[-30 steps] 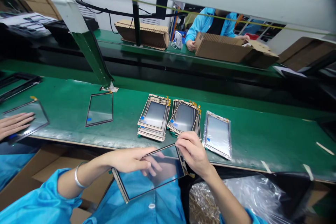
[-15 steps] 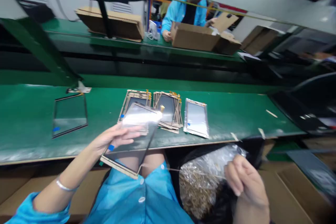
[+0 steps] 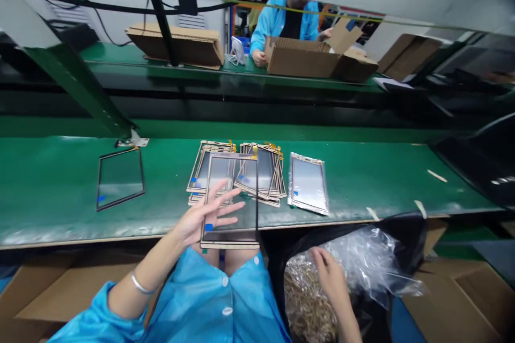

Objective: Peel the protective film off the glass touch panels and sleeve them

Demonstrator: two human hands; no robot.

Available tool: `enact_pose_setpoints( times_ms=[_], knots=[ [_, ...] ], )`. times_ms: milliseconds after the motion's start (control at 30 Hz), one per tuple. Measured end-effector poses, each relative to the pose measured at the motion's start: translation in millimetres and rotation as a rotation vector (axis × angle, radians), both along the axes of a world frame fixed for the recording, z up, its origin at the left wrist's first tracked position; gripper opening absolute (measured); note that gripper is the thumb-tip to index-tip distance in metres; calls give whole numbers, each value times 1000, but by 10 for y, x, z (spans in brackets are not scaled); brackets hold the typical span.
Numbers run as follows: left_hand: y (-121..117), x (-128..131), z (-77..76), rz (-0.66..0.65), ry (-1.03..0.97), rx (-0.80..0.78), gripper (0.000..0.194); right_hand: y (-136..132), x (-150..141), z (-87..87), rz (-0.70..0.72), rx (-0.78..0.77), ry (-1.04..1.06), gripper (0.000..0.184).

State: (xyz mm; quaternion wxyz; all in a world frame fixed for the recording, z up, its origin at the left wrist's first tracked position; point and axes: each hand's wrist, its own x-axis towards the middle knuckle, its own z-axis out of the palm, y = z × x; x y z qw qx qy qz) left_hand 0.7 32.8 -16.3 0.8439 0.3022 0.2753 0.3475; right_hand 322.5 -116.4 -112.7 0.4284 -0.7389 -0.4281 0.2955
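My left hand [image 3: 203,215] holds a clear touch panel [image 3: 231,201] upright over the front edge of the green belt [image 3: 382,171], its fingers spread behind the glass. A blue tab sits at the panel's lower left corner. My right hand [image 3: 328,273] is low on the right, over the open plastic bag [image 3: 341,273] of thin peeled strips; its fingers point into the bag and look loosely apart. Behind the held panel lie two stacks of panels [image 3: 241,171] and a single panel [image 3: 308,182].
A lone black-framed panel [image 3: 119,178] lies at the left on the belt. Cardboard boxes [image 3: 458,300] stand below the table edge. A person in a blue coat [image 3: 281,21] works at a carton [image 3: 317,59] across the far belt. A green post [image 3: 76,86] slants at left.
My right hand left the panel, swung right with a peeled strip and dropped to the bag. My left hand turned the panel from flat to upright. The view shifted right.
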Motion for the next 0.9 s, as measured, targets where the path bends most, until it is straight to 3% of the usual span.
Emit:
enact_pose_setpoints(
  times_ms=[100,200,367,633,767,833,900],
  knots=[
    [-65,54,49,13,-20,48,52,262,-541,403,322,4,199,35],
    [-129,57,91,40,-4,104,50,416,-931,704,539,6,200,27],
    [-231,39,119,103,16,189,47,483,-1063,779,619,31,-89,21],
    [-372,64,162,166,25,266,44,595,-1099,840,734,260,-467,25],
    [-303,61,82,222,20,221,47,757,-1349,1011,864,413,-317,22],
    [-248,72,-4,161,-14,141,51,1001,-1468,1214,916,439,-172,20],
    [-212,96,-104,60,-80,27,51,1344,-1487,1464,868,437,-19,19]
  ],
)
